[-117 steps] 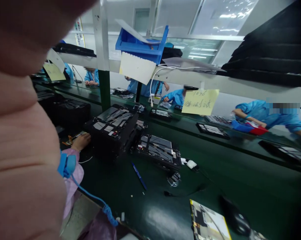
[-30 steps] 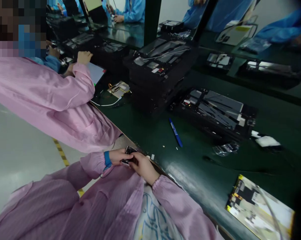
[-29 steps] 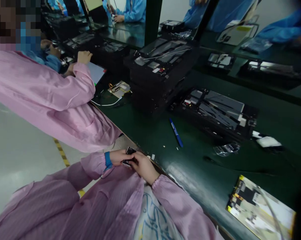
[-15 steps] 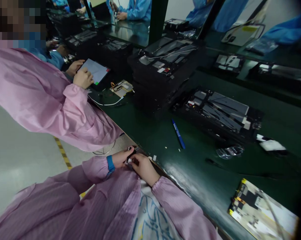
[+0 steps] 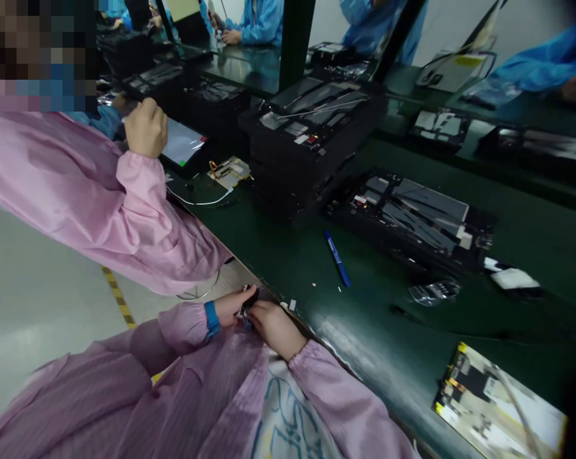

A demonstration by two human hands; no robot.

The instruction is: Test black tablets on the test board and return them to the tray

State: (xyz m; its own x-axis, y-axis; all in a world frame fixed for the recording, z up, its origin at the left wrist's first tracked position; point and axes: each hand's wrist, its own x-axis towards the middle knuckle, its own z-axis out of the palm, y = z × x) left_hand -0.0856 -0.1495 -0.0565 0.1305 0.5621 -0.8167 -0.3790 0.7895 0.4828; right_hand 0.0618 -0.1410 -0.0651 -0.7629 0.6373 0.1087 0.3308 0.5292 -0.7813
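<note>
Close to my body, at the bench's front edge, my left hand (image 5: 231,307) is closed around a small dark part (image 5: 247,301) with pale patches, whose kind I cannot make out. My right hand (image 5: 274,324) meets it there, its fingers pinched together at the part's near side. The right fingertips are largely hidden, so what they pinch is unclear. A small white piece (image 5: 292,305) lies on the bench edge just beyond my right hand. Farther in, a blue marker pen (image 5: 337,259) rests on the green bench top (image 5: 278,248).
Stacked dark tablet housings (image 5: 311,121) rise mid-bench, with another stack (image 5: 417,213) to the right. An opened device (image 5: 501,405) lies near right, a clear plastic bag (image 5: 434,292) beyond it. A co-worker's pink sleeve (image 5: 139,191) and lit tablet (image 5: 183,143) are at left.
My right fingers have closed in over the small part, covering the white bit that showed there. The co-worker's hand has lifted off the tablet screen. The view has shifted slightly.
</note>
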